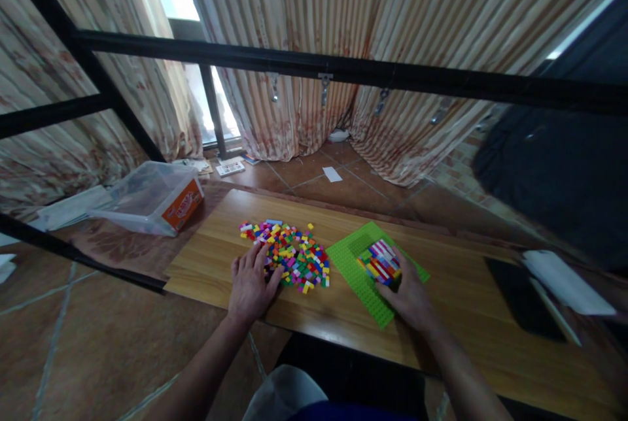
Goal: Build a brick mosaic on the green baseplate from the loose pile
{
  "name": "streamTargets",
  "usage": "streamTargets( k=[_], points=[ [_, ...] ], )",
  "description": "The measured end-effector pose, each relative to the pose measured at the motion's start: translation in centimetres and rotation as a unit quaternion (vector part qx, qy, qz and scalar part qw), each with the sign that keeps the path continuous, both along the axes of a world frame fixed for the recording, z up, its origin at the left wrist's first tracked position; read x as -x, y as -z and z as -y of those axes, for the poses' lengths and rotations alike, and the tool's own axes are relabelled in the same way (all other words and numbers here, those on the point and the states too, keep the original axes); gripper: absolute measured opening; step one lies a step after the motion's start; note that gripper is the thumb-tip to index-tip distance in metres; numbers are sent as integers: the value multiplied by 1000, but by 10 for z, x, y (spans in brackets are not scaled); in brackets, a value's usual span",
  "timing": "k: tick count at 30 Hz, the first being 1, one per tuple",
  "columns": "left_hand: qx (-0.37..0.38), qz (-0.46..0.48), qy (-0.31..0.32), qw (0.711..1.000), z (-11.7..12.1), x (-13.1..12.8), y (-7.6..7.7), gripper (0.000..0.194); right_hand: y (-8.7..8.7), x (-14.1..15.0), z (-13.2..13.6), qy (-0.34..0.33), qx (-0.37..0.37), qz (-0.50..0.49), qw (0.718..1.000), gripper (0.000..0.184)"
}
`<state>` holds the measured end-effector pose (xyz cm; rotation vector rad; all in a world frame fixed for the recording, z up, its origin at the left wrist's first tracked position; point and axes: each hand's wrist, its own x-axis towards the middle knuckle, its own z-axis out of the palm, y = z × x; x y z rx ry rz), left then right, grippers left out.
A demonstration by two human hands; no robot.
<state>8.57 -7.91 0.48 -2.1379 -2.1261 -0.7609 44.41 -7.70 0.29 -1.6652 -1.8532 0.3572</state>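
Note:
A loose pile of small multicoloured toy bricks [299, 257] lies on the wooden table. My left hand [252, 284] rests at the pile's left edge, fingers spread and their tips among the bricks; nothing shows in its grasp. To the right is a green studded baseplate [346, 254], turned at an angle. On it stands a block of striped, multicoloured bricks [377, 263]. My right hand [407, 293] is around the right side of this brick block, thumb at the near side and fingers at the far side. The palm hides part of the block and plate.
The wooden table [456, 290] runs long to the right, where a black flat pad [520, 297] and a white object [569, 280] lie. A clear plastic bin [147, 195] with an orange label is on the floor at left. A black metal bar [294, 61] crosses before striped curtains.

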Motion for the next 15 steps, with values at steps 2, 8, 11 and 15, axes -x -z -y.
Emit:
streamTargets(
  k=[2,8,11,15],
  points=[
    [1,-3,2,1000,0,0,-1,55,-1,-1,3,-2,-3,-1,1000,88],
    [-5,-20,2,1000,-1,1,0,54,-26,8,15,103,-54,-97,988,78],
    [-11,-29,6,1000,-2,2,1,55,-66,17,25,139,-102,-184,968,54],
    [-19,-36,11,999,-3,4,3,55,-128,27,74,76,-191,-219,954,24]
  ],
)
